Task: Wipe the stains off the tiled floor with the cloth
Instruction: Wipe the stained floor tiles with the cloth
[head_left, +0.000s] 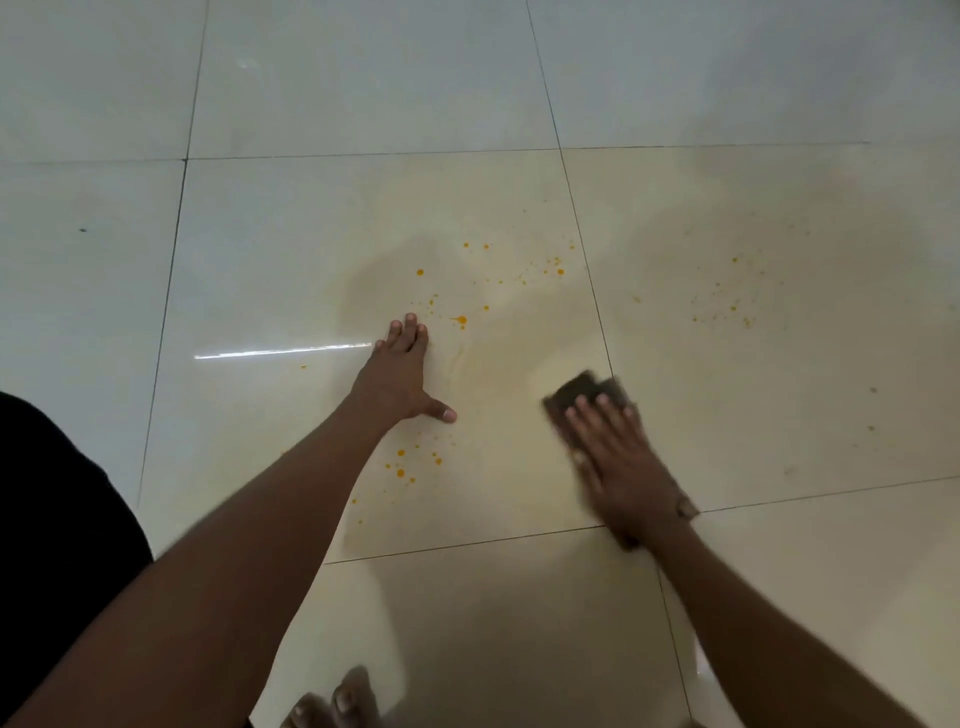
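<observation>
Left hand (402, 371) flat, fingers spread, on glossy tiled floor (291, 249) beside orange stains (460, 320); right hand (621, 457) flat, pressed dark cloth (584, 391) (blurred).

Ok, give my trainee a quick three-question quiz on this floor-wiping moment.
1. True or false: the left hand holds the cloth.
2. What colour are the stains on the tiled floor?
3. The cloth lies: A) beyond the left hand's fingertips, B) under the right hand, C) beside the toes.

Key: 1. False, it rests flat on the tile. 2. Orange-yellow. 3. B.
</observation>
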